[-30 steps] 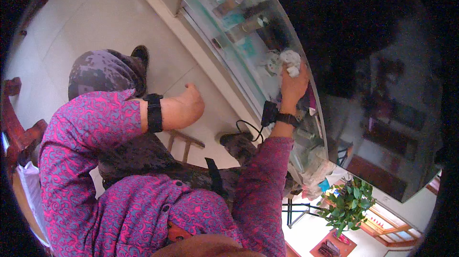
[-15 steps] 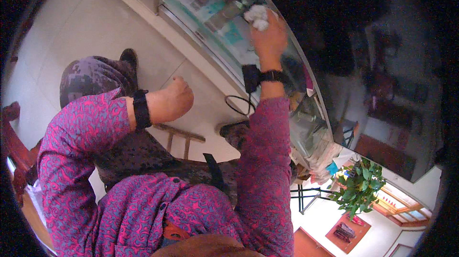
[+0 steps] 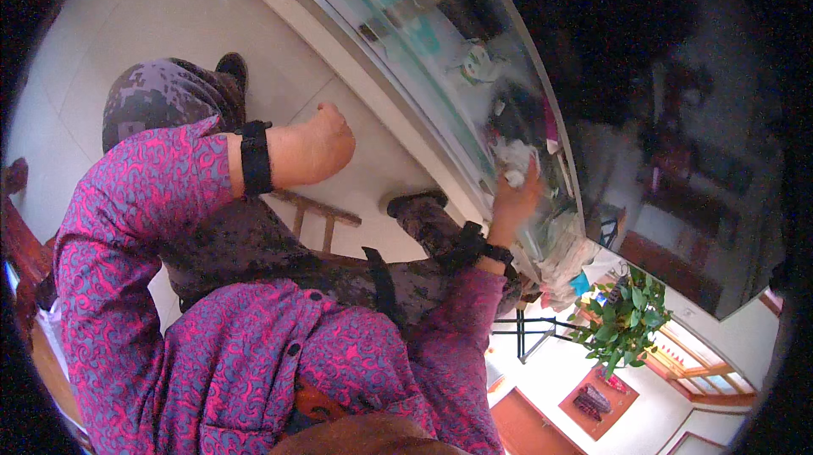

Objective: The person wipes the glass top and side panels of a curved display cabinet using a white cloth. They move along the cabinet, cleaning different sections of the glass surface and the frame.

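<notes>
Gripping one white wad [image 3: 515,158], one right hand [image 3: 518,201] overlies one glass counter [image 3: 432,99]; one left hand [image 3: 322,146] curls.

The floor [image 3: 182,27] is pale and tiled.

Wide head-worn fisheye view, facing down, left hand [image 3: 318,148] and right hand [image 3: 518,199] both near

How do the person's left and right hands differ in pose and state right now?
The right hand grips a crumpled white wad; nothing shows in the left hand, its fingers mostly hidden.
The right hand reaches out over the glass case, while the left hand hangs in front of it, with pale floor behind in the view.
Both wear a black band at the wrist.
</notes>
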Tool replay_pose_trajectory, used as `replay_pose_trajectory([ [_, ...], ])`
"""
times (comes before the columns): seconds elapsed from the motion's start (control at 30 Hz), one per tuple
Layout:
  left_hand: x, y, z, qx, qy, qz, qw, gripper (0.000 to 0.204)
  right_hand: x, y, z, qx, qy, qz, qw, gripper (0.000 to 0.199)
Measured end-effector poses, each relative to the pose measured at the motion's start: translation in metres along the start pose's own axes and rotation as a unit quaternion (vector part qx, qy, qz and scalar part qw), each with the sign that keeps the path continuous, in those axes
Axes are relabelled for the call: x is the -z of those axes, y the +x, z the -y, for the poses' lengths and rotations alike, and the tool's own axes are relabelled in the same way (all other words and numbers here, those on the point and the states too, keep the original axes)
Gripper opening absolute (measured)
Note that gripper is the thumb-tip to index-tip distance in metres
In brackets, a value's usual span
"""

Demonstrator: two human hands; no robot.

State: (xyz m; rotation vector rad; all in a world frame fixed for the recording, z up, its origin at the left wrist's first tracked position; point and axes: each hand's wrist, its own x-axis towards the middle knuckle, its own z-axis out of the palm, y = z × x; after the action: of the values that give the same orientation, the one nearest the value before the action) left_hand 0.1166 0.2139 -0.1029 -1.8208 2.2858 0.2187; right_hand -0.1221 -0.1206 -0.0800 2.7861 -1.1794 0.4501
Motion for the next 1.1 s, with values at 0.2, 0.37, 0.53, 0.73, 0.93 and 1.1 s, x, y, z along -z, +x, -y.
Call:
replay_pose_trajectory([
  [0.2,-0.019,-0.002,0.003,-0.022,0.05,-0.083,0.995,0.015,-0.024,0.005,0.142,0.125,0.073,0.01,0.989,0.081],
  [0.37,-0.03,0.015,0.015,-0.013,-0.045,0.051,0.998,0.014,-0.032,0.015,0.211,0.158,0.149,0.011,0.976,0.079],
  [0.53,-0.029,0.01,0.015,-0.023,0.038,-0.051,0.998,0.022,-0.016,-0.006,0.122,0.145,0.126,0.014,0.981,0.082],
  [0.73,-0.018,0.012,0.004,0.012,0.027,-0.079,0.996,0.009,0.0,-0.015,-0.059,-0.068,0.093,-0.053,0.992,0.067],
  [0.93,-0.014,0.013,0.0,-0.003,0.048,-0.076,0.996,0.01,-0.016,0.042,-0.069,-0.088,-0.018,-0.03,0.996,0.061],
  [1.1,-0.021,0.018,-0.003,-0.018,0.044,-0.079,0.996,0.01,-0.043,0.113,0.052,0.057,0.112,-0.064,0.99,0.063],
])
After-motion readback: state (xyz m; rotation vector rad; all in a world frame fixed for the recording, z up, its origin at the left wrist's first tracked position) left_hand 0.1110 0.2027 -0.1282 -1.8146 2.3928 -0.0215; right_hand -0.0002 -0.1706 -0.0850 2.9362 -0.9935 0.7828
